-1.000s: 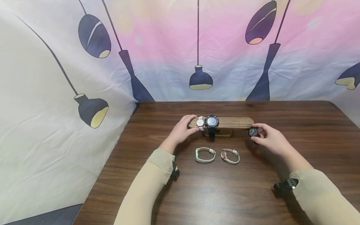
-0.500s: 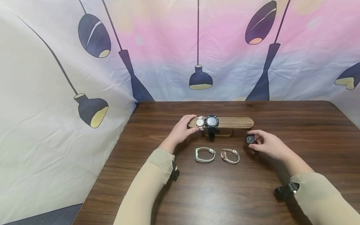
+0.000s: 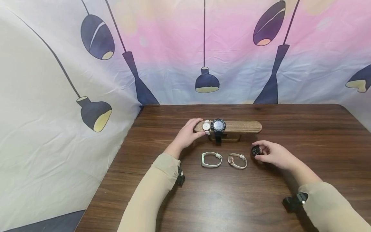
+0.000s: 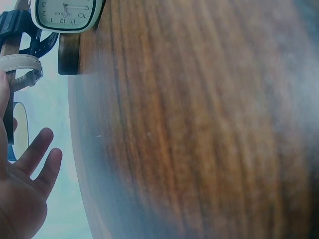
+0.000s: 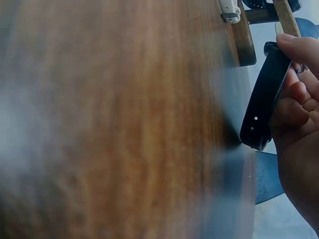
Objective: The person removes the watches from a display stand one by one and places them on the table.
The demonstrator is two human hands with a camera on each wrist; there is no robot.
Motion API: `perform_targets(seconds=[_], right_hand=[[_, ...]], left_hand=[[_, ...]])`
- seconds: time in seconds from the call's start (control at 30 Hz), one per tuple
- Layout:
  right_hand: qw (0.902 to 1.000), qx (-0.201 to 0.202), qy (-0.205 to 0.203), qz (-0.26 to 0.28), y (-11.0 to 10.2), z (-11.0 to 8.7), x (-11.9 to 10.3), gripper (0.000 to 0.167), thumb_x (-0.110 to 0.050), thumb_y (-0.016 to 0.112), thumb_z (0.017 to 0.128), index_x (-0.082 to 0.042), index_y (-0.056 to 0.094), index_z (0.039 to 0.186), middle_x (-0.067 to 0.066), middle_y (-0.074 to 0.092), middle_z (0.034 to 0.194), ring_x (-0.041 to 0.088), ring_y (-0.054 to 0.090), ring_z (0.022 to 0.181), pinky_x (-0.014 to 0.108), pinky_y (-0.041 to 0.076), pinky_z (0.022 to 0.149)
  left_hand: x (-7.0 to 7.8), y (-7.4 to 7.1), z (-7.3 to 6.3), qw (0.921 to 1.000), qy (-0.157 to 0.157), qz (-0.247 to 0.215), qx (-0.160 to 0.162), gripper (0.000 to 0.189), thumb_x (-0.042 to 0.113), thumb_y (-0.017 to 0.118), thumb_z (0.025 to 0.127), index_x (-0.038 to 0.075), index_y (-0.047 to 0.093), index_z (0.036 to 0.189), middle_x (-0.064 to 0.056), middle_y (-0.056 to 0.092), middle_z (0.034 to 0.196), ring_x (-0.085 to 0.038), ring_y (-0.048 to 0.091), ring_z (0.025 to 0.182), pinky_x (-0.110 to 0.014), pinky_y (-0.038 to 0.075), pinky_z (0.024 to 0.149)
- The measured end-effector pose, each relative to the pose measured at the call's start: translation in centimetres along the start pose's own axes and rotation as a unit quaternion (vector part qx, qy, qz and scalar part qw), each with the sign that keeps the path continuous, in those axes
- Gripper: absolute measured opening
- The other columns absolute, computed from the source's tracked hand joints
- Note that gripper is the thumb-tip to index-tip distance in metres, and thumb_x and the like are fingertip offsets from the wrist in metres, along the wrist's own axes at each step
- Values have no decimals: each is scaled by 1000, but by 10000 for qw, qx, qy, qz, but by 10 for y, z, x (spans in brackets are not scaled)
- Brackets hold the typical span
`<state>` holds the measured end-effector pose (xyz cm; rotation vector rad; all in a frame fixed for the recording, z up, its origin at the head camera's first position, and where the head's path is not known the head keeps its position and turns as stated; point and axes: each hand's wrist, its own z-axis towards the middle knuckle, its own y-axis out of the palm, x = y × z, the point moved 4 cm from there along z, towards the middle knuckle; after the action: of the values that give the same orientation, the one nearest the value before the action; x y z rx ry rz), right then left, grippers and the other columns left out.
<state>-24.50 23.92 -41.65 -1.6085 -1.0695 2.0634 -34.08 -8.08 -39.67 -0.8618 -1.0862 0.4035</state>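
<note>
My left hand (image 3: 186,133) holds the left end of a wooden watch stand (image 3: 244,126), with two fingers spread free in the left wrist view. A white-strapped watch (image 3: 206,126) and a chunky black watch (image 3: 218,124) hang side by side on its bar. To the right and nearer me, my right hand (image 3: 276,155) pinches a black watch (image 3: 255,150) between thumb and fingers, apart from the stand. Its dark strap (image 5: 264,99) hangs down in the right wrist view. On the table in front of the stand lie a mint-green watch (image 3: 212,166) and a rose-gold watch (image 3: 230,159) with a pale strap.
The dark wood table (image 3: 214,199) reaches back to a patterned cloth (image 3: 174,77) printed with hanging lamps. Another cloth wall (image 3: 52,129) runs along the left side. A black camera is strapped at each wrist.
My right hand has drawn the black watch away from the right end of the stand, toward me and slightly left. My left hand and the other watches stay put.
</note>
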Motion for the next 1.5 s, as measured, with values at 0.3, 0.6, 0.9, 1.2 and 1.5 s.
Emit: perform_targets(seconds=[0.3,0.6,0.9,1.2,1.5], right_hand=[[10000,-25,15,8,2,-3,-3,46,-17,73,80,-1,57,120,0,57,81,6,51,67,23,42,60],[9998,-104,-28,193,7,-6,-2,47,-17,74,80,1,57,120,0,56,80,5,50,66,23,42,61],[9992,-184,-49,363,12,-7,-2,48,-17,75,79,0,56,120,1,54,82,4,48,65,22,40,59],[9995,-243,-149,162,16,-7,-2,46,-19,75,79,-2,59,118,-3,54,80,3,47,63,22,40,60],[9991,-345,-210,-157,17,-7,-1,42,-20,74,80,-3,60,115,-5,55,82,2,48,64,22,40,61]], left_hand=[[-1,0,0,10000,10,-37,46,60,39,65,87,19,44,139,-3,40,141,-19,41,127,-38,35,102],[-1,0,1,10000,24,-21,41,60,39,66,87,19,44,139,-3,41,140,-19,41,126,-38,35,102],[-1,0,0,10000,7,27,45,59,39,66,87,19,44,139,-3,41,140,-20,42,126,-39,36,101],[0,0,0,10000,6,40,28,59,38,65,87,18,44,139,-3,41,140,-20,42,126,-39,36,101],[-1,0,0,10000,43,17,64,61,39,66,87,17,44,139,-4,41,140,-21,42,126,-39,36,101]])
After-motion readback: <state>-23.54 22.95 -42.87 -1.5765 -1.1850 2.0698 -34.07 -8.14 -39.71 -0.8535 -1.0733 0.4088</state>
